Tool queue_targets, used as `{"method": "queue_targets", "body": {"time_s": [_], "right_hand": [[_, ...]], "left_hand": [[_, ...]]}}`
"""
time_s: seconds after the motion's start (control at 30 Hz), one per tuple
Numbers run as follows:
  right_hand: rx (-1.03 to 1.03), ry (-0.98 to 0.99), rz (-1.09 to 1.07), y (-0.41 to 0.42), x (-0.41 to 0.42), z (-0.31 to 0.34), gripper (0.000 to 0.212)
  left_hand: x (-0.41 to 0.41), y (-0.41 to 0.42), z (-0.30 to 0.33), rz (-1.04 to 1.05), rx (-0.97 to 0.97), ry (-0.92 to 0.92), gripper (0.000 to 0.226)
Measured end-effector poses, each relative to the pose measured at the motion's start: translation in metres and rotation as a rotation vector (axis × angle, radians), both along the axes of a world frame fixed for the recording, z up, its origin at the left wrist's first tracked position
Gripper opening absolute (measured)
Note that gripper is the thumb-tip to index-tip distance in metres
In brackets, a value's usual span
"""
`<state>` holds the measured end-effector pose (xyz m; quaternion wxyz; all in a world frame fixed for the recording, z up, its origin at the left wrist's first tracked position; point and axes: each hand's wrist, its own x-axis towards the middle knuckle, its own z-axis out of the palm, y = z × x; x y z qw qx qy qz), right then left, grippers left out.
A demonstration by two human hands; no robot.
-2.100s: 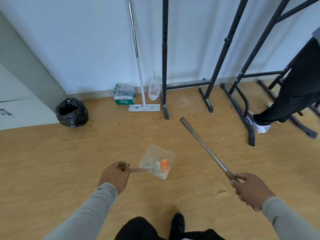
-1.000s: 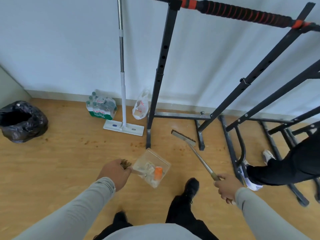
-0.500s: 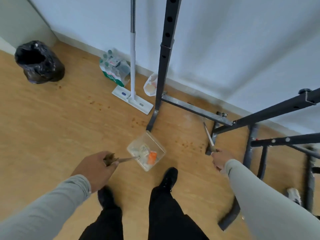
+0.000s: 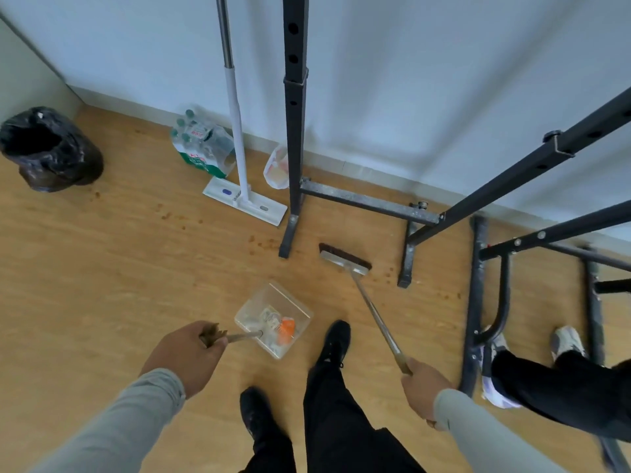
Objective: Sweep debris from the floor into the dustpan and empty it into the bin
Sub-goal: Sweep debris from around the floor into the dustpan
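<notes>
- The bin (image 4: pixel 47 148) sits far left by the wall, now further from centre.
- The left hand (image 4: pixel 186 353) stays closed around the dustpan (image 4: pixel 273 319) handle; litter is already inside.
- The right hand (image 4: pixel 421 387), wrapped on the broom (image 4: pixel 345 259), has swung its head down near fresh crumbs (image 4: pixel 387 273), so I judge more sweeping comes before emptying.

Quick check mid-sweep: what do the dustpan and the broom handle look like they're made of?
Dustpan: looks like clear plastic, glossy; the floor and the orange scrap inside show through its walls. Broom handle: seems bare metal, grey with a dull sheen along the shaft; its brownish grip end, in the right hand, could be wood or rubber.
</notes>
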<state>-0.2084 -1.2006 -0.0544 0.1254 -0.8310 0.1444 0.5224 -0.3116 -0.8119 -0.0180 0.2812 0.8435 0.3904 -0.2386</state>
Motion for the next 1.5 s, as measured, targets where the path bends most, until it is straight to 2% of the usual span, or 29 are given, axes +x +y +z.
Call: {"method": "queue_targets", "body": {"time_s": [0.1,0.23,0.37,0.47,0.57,0.7,0.8,0.9,0.97,1.03,1.13,1.23,1.33,1.5], "right_hand": [[0.061,-0.074,-0.162,-0.022,-0.010,0.025,0.036],[0.100,-0.134,-0.306,-0.044,0.010,0.041,0.029],[0.017,-0.307,-0.138,-0.043,0.083,0.000,0.031],[-0.057,-0.298,-0.084,-0.036,0.144,-0.050,0.040],[-0.094,-0.217,-0.090,-0.030,0.167,-0.085,0.046],[-0.117,-0.080,-0.247,-0.030,0.125,-0.092,0.054],[-0.051,0.015,-0.375,-0.030,0.068,-0.072,0.044],[-0.003,0.068,-0.361,-0.029,0.017,-0.038,0.037],[0.056,0.125,-0.436,-0.040,-0.003,-0.013,0.033],[0.113,0.106,-0.525,-0.058,-0.007,0.012,0.028],[0.134,0.010,-0.547,-0.078,0.003,0.039,0.026],[0.118,-0.101,-0.528,-0.074,0.031,0.028,0.025],[0.047,-0.086,-0.573,-0.056,0.061,-0.014,0.025],[0.022,0.048,-0.557,-0.001,0.003,-0.035,0.038]], "left_hand": [[-0.006,-0.003,-0.005,-0.017,-0.022,0.028,0.034],[-0.002,-0.008,-0.015,-0.027,-0.026,0.036,0.033],[0.009,-0.016,-0.030,-0.032,-0.004,0.042,0.031],[0.017,-0.019,-0.040,-0.030,0.030,0.039,0.023],[0.021,-0.019,-0.045,-0.033,0.037,0.039,0.017],[0.011,-0.018,-0.048,-0.010,0.056,0.045,0.022],[-0.004,-0.017,-0.050,0.009,0.039,0.059,0.027],[-0.013,-0.020,-0.050,0.006,0.012,0.067,0.028],[-0.015,-0.024,-0.046,-0.003,0.026,0.045,0.029],[-0.014,-0.028,-0.041,-0.013,0.033,0.021,0.030],[-0.007,-0.029,-0.036,-0.028,0.027,0.005,0.031],[0.005,-0.026,-0.041,-0.071,0.034,-0.011,0.031],[0.019,-0.026,-0.051,-0.154,0.031,0.034,0.030],[0.042,-0.028,-0.059,-0.205,0.080,0.050,0.029]]}}
